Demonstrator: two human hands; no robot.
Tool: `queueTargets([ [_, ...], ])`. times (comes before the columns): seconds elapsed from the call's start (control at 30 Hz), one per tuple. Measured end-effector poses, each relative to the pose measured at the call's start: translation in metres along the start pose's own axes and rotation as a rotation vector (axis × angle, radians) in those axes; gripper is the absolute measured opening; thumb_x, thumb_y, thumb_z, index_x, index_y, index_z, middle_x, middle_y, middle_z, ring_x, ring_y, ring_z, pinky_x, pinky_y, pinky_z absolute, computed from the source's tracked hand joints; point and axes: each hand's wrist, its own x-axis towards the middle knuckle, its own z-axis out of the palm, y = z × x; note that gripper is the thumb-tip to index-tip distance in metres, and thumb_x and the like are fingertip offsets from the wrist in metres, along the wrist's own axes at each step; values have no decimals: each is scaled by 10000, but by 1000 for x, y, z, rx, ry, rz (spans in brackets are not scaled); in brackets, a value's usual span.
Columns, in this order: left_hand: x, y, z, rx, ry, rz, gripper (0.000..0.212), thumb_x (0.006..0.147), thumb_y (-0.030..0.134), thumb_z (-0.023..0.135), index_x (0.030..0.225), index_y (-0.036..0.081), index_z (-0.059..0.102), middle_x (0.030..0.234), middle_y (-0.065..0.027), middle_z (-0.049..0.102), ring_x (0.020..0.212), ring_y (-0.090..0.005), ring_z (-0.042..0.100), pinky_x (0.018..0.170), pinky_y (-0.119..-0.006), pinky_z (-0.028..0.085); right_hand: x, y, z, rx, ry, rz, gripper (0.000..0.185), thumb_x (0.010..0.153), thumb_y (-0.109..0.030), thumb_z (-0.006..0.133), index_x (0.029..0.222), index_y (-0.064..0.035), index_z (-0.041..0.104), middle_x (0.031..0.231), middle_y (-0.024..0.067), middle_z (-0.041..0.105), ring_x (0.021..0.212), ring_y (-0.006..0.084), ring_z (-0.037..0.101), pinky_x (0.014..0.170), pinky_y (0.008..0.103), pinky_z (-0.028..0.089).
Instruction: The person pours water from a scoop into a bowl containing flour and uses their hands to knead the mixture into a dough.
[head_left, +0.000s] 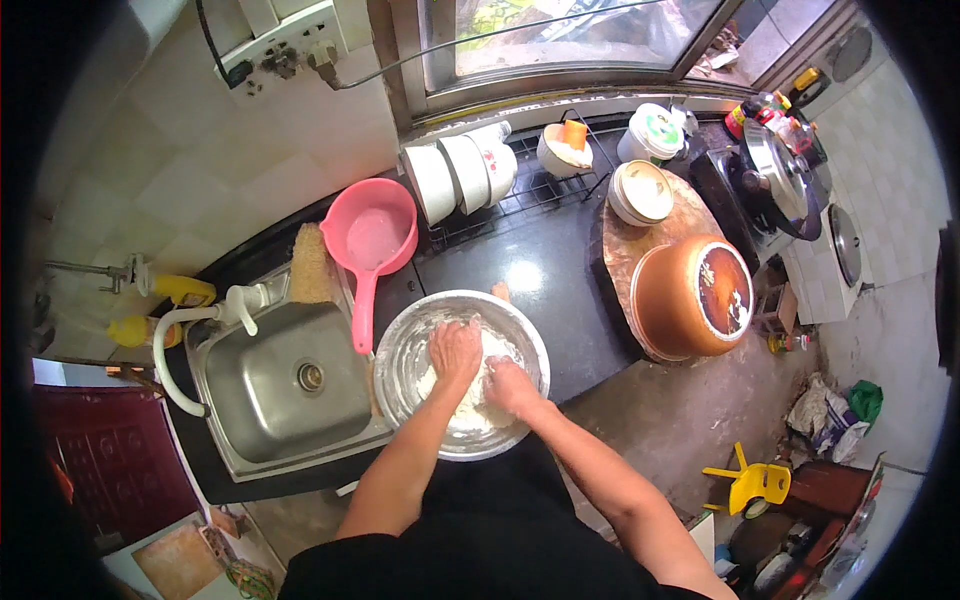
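A wide metal bowl (391, 405) stands at the counter's front edge, directly before me, with white flour or crumbly dough (474, 409) inside. My left hand (456, 351) is in the bowl, palm down on the flour mass; its fingertips are coated white. To its right, my right hand (510, 386) is curled inside the bowl with flour on it; whether it grips any dough is hidden. A pink plastic dipper (375, 229) lies behind and left of the bowl, its handle pointing down beside the bowl's left rim.
A steel sink (262, 382) with a white faucet (176, 319) adjoins on the left. A loofah (309, 262) lies at its back edge. White bowls (465, 172) lean on a wire rack. An upturned brown pot (675, 300) and a lidded tub (641, 193) stand on a wooden board (619, 247) at right.
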Motion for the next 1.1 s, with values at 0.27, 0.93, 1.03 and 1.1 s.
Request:
queueTargets([
  [0.27, -72, -2, -28, -63, -202, -106, 354, 857, 295, 367, 788, 34, 595, 846, -168, 594, 843, -343, 552, 741, -461, 412, -48, -25, -32, 104, -132, -108, 384, 693, -25, 549, 1057, -30, 430, 985, 243, 449, 863, 410, 522, 738, 465, 436],
  [0.93, -4, -41, -39, -338, -211, -139, 369, 829, 351, 426, 850, 16, 578, 863, -222, 577, 842, -376, 551, 762, -446, 428, -29, -18, -37, -81, -90, -49, 517, 730, -78, 503, 1224, 2, 370, 1106, 257, 435, 852, 387, 562, 767, 450, 452],
  [1.03, -38, -65, -56, -62, -262, 54, 346, 773, 322, 537, 961, 31, 530, 961, -211, 557, 930, -366, 529, 796, -446, 426, -20, -17, -32, -180, -219, 31, 570, 704, -87, 541, 1239, -26, 352, 1161, 287, 416, 874, 394, 562, 746, 438, 465],
  [1.1, -49, -69, -55, 6, -271, 179, 386, 738, 297, 595, 1011, 42, 496, 1004, -203, 545, 968, -361, 517, 809, -447, 424, -13, -14, -16, -238, -184, 30, 564, 698, -86, 547, 1226, -28, 354, 1127, 292, 440, 874, 387, 564, 732, 436, 467],
])
